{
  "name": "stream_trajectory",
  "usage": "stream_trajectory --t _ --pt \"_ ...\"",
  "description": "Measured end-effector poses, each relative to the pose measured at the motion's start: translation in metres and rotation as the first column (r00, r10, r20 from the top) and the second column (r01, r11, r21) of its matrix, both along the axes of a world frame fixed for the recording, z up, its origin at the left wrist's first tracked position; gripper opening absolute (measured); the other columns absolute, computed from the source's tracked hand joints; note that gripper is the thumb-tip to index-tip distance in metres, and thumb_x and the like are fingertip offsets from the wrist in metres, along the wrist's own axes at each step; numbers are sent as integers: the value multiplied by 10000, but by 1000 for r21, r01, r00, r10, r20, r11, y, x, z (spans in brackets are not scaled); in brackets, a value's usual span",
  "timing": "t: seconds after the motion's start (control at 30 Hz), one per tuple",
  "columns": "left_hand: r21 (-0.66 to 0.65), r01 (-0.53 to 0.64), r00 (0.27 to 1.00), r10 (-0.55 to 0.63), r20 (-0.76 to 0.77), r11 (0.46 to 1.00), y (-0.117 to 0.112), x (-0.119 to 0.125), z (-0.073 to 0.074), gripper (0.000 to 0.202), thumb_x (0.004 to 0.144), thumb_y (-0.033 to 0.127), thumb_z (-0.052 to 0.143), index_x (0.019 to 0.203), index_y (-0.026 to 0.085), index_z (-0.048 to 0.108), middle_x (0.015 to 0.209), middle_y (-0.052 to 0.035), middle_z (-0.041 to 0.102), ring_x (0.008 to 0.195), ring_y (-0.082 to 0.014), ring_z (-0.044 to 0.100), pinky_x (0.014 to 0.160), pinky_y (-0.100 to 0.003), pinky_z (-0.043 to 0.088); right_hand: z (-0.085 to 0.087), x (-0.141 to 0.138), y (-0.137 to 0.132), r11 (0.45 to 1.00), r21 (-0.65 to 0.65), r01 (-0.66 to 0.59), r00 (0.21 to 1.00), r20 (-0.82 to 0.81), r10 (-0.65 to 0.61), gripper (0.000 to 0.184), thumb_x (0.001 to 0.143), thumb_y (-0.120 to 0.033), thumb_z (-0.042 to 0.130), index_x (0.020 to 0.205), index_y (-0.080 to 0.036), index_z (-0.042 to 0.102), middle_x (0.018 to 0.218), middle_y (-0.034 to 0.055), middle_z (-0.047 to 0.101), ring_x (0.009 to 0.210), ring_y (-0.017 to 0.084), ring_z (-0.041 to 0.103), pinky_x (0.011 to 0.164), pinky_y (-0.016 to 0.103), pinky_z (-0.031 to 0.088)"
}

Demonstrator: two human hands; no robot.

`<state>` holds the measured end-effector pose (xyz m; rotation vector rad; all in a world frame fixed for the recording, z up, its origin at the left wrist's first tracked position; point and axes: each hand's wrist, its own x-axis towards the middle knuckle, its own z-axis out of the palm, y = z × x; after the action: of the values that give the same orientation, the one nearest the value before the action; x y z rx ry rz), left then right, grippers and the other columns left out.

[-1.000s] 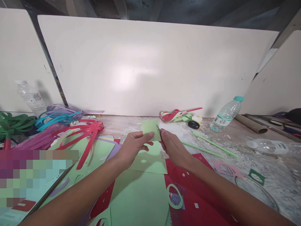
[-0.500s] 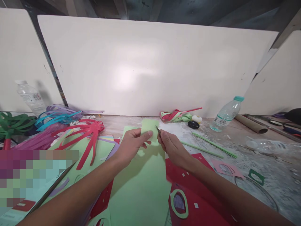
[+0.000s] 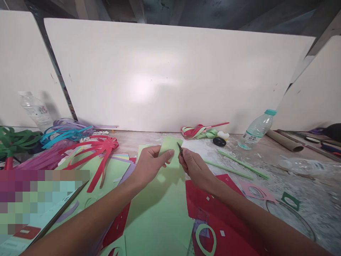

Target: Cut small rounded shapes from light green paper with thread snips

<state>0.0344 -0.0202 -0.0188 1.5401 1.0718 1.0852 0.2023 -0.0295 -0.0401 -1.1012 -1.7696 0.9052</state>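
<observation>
My left hand (image 3: 151,163) pinches a small piece of light green paper (image 3: 169,143) between thumb and fingers, raised above a large light green sheet (image 3: 157,213). In my right hand (image 3: 195,165) are small dark scissors (image 3: 179,147), gripped close to their pointed tip. The tip is at the right edge of the small piece; whether the blades are apart I cannot make out. Below the hands, a green paper ring (image 3: 206,225) lies partly over a clear ruler (image 3: 201,217) on red paper (image 3: 226,213).
Paper-strip tassels, including a red one (image 3: 106,145), lie at left near a tablet-like screen (image 3: 50,217). A water bottle (image 3: 257,129), green sticks (image 3: 242,163), a cardboard tube (image 3: 285,139) and pink paper (image 3: 257,190) are at right. A white panel (image 3: 170,78) stands behind.
The small green piece has tilted, its top leaning right. The large green sheet has shifted slightly left. The green paper ring has slid down and a little right, showing more ruler.
</observation>
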Motion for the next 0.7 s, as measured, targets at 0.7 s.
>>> stream_trajectory --t 0.7 --pt "-39 18 1000 -19 -19 999 2 -5 1 371 751 505 610 626 161 554 552 26 496 449 -94 430 412 -211 319 0 0 -1 1000 -4 -6 1000 21 6 449 954 -548 233 656 -216 288 603 -49 231 510 112 208 449 244 213"
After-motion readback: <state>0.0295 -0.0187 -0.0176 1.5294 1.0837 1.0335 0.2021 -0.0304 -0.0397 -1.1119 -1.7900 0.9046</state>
